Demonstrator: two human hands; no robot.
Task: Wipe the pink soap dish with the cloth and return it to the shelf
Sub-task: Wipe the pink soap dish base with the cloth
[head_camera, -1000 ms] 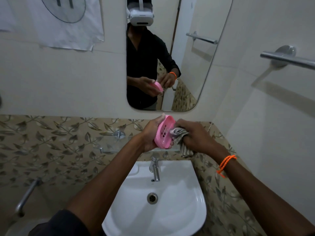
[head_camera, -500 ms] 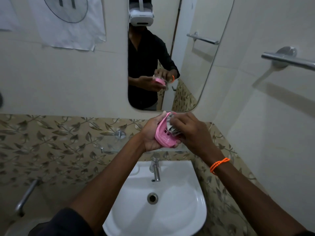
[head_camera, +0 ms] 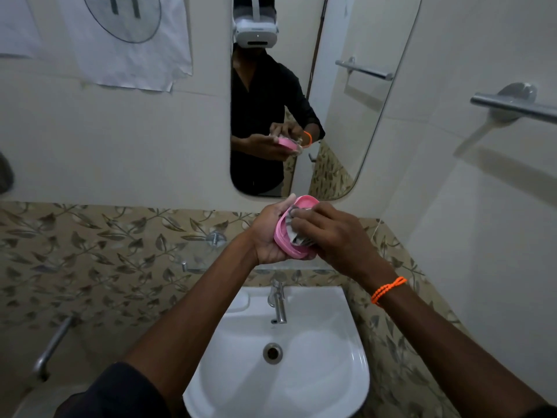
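Over the white glossy basin (head_camera: 301, 387), the left hand (head_camera: 266, 236) cradles the oval pink plastic soap dish (head_camera: 283, 236). The right hand (head_camera: 334, 236) presses a crumpled, seemingly striped cloth (head_camera: 297, 233) into its hollow, fingers curled around the fabric.

Dark sleeve (head_camera: 120, 390) on the left arm; orange beaded bracelet (head_camera: 388, 289) on the right wrist.

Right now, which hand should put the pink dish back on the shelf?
Probably the left hand: it already grips the pink soap dish, while the right hand is busy pressing the cloth into it.
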